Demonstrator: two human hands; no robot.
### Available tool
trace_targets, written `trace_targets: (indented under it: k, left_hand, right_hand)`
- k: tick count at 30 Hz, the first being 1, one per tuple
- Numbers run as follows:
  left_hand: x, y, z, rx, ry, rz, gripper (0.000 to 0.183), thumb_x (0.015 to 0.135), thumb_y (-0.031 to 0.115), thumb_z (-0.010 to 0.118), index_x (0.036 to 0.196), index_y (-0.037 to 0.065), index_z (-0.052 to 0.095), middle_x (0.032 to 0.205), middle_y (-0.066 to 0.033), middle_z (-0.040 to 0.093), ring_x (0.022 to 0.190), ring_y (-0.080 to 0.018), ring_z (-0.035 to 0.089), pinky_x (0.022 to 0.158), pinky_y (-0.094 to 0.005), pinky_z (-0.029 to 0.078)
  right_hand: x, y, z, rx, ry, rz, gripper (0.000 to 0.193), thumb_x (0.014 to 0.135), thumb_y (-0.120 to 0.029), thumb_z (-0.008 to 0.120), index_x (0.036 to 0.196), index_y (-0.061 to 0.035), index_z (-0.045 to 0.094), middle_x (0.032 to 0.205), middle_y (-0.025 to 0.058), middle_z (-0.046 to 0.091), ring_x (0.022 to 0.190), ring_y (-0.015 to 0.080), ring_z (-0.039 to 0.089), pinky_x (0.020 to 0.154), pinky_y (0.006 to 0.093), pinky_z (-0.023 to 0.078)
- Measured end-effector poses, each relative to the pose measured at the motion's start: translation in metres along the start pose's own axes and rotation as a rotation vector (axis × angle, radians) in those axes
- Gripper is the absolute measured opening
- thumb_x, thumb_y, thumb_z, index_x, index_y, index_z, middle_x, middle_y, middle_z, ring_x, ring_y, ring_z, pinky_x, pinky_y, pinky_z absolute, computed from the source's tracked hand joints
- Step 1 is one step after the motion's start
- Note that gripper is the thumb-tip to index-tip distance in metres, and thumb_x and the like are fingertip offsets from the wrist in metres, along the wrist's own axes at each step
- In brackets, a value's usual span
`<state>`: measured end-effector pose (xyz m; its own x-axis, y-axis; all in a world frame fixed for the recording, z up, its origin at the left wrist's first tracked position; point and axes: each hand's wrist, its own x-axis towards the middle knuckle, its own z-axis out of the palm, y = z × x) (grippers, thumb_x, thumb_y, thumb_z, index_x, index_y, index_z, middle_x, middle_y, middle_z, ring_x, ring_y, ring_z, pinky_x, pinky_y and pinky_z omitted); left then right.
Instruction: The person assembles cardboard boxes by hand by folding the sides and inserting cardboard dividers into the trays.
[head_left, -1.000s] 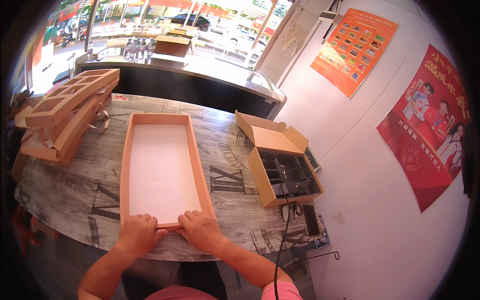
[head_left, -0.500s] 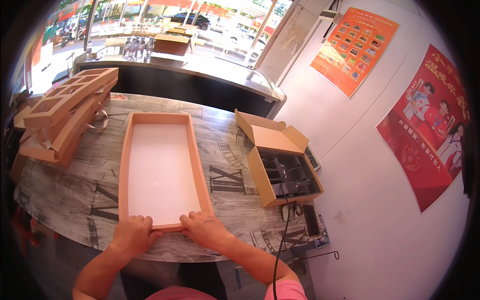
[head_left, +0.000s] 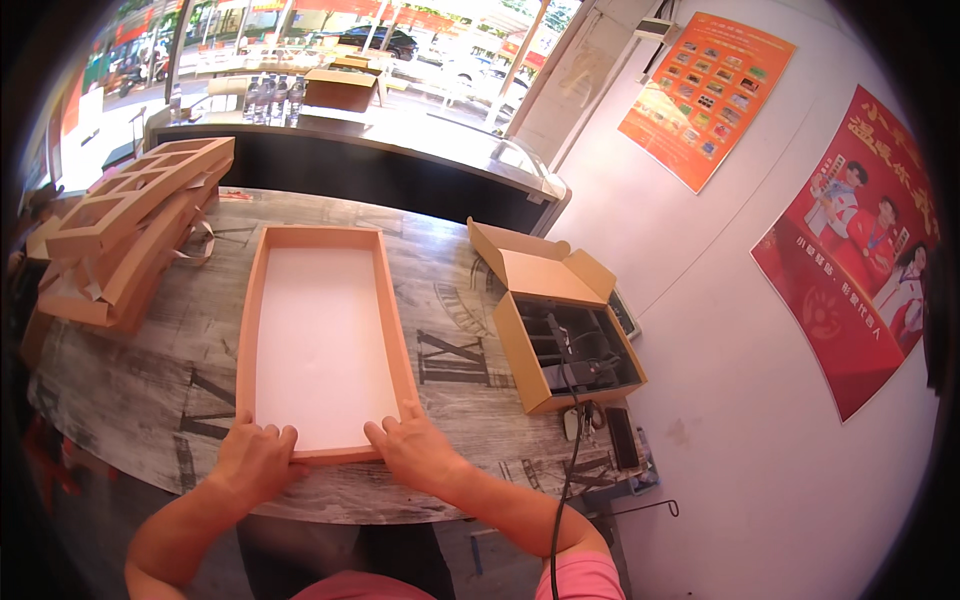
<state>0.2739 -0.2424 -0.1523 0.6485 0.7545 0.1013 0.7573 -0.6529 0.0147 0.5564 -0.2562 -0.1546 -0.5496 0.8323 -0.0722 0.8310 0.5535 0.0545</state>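
Note:
A long, shallow cardboard tray [head_left: 392, 330] with brown walls and a white bottom lies lengthwise before me on the table. At its near left corner, my left hand [head_left: 258, 458] is closed over the wall, fingers curled inside and thumb along the outer face. My right hand [head_left: 412, 448] grips the near right corner in a similar way, with a finger stretched up along the right wall. Nothing lies inside the tray. The thumbs are partly hidden below the near wall.
Folded cardboard boxes with windows [head_left: 140, 200] are stacked at the left. An open carton [head_left: 525, 365] holding black devices stands right, with a black cable [head_left: 566, 470] running toward me. A phone-like dark object [head_left: 622, 438] lies near the wall. Behind the table is a counter [head_left: 400, 180] with bottles [head_left: 275, 98].
Both hands have slid outward from the middle of the near wall to its two corners. The tray has hardly moved.

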Motion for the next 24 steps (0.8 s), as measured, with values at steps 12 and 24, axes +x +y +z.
trace_targets:
  k: [12,24]
  left_hand:
    - [-0.008,-0.018,0.013,-0.108,0.08,0.007,0.047,0.084,0.054,0.083,0.088,0.01,0.069,0.069,-0.0104,0.072,0.067,-0.0321,0.073,0.077,-0.0436,0.055]
    - [-0.007,-0.029,0.018,-0.123,0.168,0.092,0.056,0.095,0.063,0.067,0.088,0.007,0.065,0.074,-0.0102,0.072,0.072,-0.0333,0.071,0.089,-0.0398,0.052]
  right_hand:
    - [0.003,0.021,0.011,0.164,0.038,-0.088,0.027,0.094,-0.01,0.068,0.12,-0.0063,0.062,0.102,0.0149,0.073,0.1,0.0352,0.072,0.097,0.0459,0.052]
    - [-0.007,0.005,0.019,0.251,0.431,-0.096,0.037,0.088,-0.035,0.085,0.108,-0.0082,0.07,0.088,0.0079,0.075,0.083,0.0285,0.072,0.093,0.0427,0.051]
